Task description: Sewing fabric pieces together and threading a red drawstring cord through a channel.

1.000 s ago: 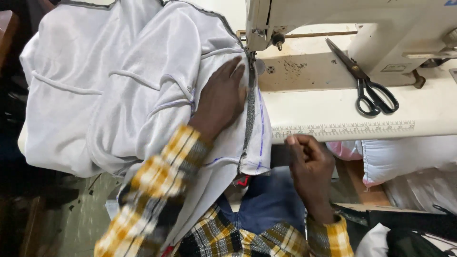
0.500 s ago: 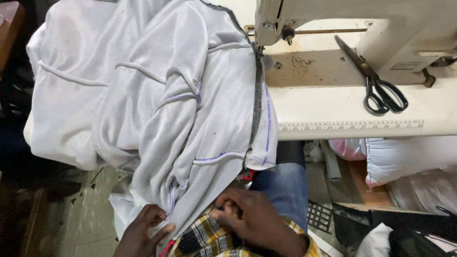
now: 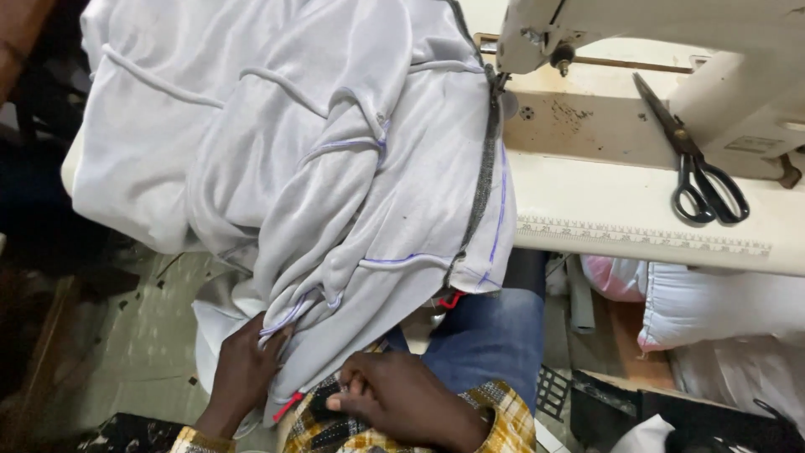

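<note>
Both hands now sit low at the lap edge of the garment, off the counter. A second ago the left hand lay flat on top of the cloth by the machine; it has since dropped and now pinches the lower hem fold, fingers closed on the fabric. The right hand is curled narrow at the same hem near a small red tag (exact grip hidden). My reading: work has shifted from the seam to the bottom edge. The garment hangs from the sewing machine to the lap, long axis running upper right to lower left. Scissors lie untouched.
</note>
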